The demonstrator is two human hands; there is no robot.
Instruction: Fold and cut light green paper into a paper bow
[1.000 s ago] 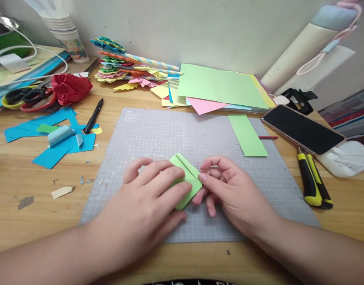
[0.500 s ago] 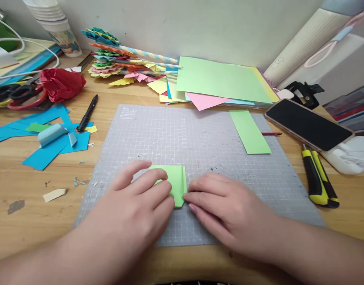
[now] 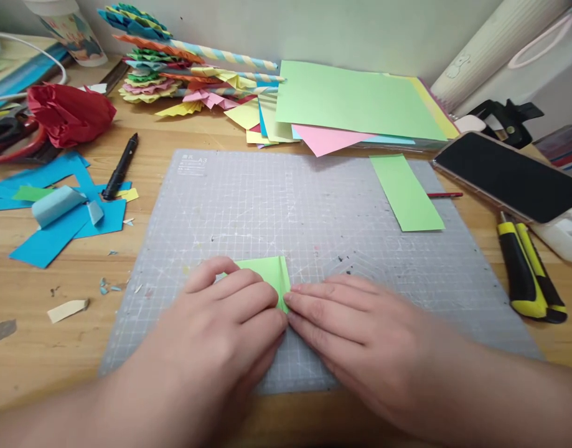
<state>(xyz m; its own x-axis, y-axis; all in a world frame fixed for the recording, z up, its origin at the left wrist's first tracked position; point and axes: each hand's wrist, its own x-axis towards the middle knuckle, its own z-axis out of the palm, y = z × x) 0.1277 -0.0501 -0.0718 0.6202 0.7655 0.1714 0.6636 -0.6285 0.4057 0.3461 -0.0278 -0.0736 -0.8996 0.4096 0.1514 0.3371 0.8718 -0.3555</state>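
Take the folded light-green paper as the centre of the dial, with twelve toward the wall. Between nine and ten o'clock, flat matte-blue paper strips overlap on the wood-grained desk, a paler blue piece curled on top. Just past ten sits a wad of crinkled red paper, creased all over; nearer, at ten, a slim black pen leans its lower end on the strips. At eleven lie pleated paper rosettes — blue, orange, green, pink, yellow — on spirally striped straws.

The left hand, at eight, rests with bent fingers over the folded paper, hiding much of it; whether it pinches the sheet cannot be told. The paper lies on the scuffed grey gridded mat, a narrow band folded along its right edge. Near four, the right hand has its fingers drawn together, tips against that edge — pressing or pinching, I cannot tell.

At one o'clock a broad smooth green sheet tops a paper pile; at two, a long green strip lies on the mat. Just past two rests a glossy black-screened phone.
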